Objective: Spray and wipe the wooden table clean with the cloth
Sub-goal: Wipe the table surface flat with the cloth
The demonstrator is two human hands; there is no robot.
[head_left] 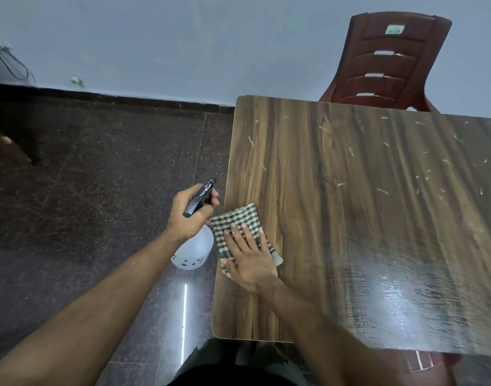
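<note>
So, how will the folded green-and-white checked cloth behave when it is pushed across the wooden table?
The checked cloth probably stays floppy and bunches, since its corner already curls. Under the flat right hand it should glide easily; the wooden table looks glossy.

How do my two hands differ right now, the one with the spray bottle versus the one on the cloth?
The left hand is curled around the white plastic spray bottle, off the wooden table; the right hand lies flat on the folded checked cloth at the table's edge.

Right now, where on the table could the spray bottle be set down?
Most of the table is bare: the whole stretch right of the checked cloth, toward the chair. Only the left edge is taken, by cloth and right hand.
</note>
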